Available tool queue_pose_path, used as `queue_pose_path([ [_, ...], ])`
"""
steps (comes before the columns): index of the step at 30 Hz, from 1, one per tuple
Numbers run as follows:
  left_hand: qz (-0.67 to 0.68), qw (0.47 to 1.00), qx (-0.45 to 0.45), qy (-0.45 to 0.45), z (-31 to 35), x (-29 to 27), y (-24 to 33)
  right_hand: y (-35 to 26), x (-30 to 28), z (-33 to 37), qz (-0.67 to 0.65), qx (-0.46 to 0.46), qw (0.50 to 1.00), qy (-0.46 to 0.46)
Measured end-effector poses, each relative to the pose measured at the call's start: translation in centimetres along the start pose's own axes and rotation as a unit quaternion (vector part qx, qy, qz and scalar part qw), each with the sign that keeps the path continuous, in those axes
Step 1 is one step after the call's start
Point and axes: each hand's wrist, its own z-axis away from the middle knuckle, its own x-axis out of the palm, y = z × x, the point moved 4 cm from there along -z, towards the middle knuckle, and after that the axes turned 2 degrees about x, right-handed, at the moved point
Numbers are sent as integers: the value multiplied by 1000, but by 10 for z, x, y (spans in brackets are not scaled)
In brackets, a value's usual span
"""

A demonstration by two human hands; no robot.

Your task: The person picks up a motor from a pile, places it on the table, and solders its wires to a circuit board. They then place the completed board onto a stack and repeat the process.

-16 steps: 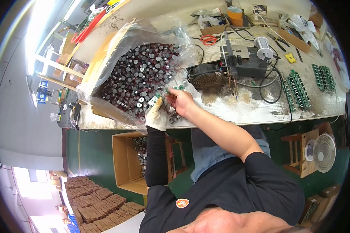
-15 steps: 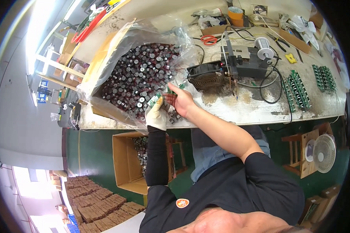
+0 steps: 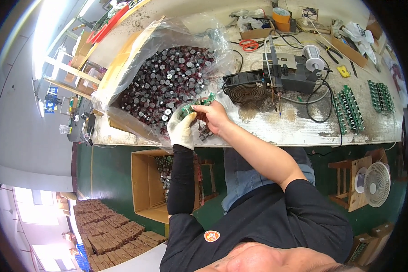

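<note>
In front of me, at the near edge of the bench, my left hand (image 3: pixel 181 130) in a white glove is closed on a green circuit board strip (image 3: pixel 210 98). My bare right hand (image 3: pixel 216 119) is closed on the same strip from the right, its fingers close to the gloved ones. Part of the strip is hidden by the fingers. Just beyond and left of the hands, a plastic-lined carton (image 3: pixel 115 72) holds a heap of small round metal parts (image 3: pixel 163 84) with dark red wires. Several similar parts lie beneath my right hand.
Right of the hands stand a black fan (image 3: pixel 245 87) and a soldering rig (image 3: pixel 299 78) with a wire spool (image 3: pixel 312 56). Board strips (image 3: pixel 349 109) lie farther right. Orange-handled scissors (image 3: pixel 248 45) and pliers (image 3: pixel 332 52) are behind. Below the bench sits an open carton (image 3: pixel 145 190).
My right thumb has come down from its raised position onto the strip. The gloved fingers have wrapped round the board's left end. The whole view has shifted slightly.
</note>
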Motion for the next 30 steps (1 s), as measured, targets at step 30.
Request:
queue_pose_path([
  [30, 106, 984, -10, 146, 83, -63, 26, -30, 4, 140, 595, -202, 767, -133],
])
